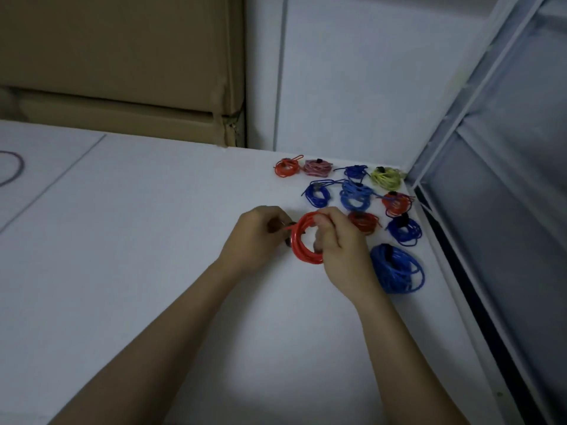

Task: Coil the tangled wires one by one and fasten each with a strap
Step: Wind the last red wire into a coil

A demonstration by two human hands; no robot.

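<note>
Both hands [294,237] grip red coil [302,250] — fingers curled.

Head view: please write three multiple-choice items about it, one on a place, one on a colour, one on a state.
1. Where on the table do the finished coils lie?
A. near left edge
B. far right corner
C. middle

2. What colour is the held coil?
A. red
B. yellow
C. pink

3. The held coil is:
A. lying loose
B. gripped by both hands
C. hanging on a wall

Answers:
1 B: they cluster at the far right corner.
2 A: its loops are red.
3 B: the left hand and right hand both curl on it.
</note>
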